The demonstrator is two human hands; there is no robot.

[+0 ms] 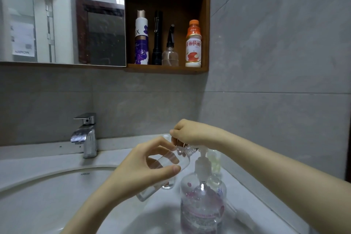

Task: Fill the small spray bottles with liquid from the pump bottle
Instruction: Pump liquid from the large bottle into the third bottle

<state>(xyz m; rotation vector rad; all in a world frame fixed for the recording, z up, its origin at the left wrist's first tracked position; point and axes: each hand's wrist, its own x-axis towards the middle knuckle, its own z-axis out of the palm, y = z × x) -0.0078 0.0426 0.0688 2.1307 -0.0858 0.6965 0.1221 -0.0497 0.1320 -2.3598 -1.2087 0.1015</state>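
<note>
Left hand grips bottle, right hand — pump

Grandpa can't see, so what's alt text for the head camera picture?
A left hand holds a small clear plastic bottle tilted, open neck at the spout of a large clear pump bottle whose top the right hand grips, by a white sink.

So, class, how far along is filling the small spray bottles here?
Done: the small bottle is uncapped. In hand: the left hand holds it tilted, neck at the pump bottle, whose head the right hand grips. Left: it looks empty, so pumping and recapping remain.
</note>
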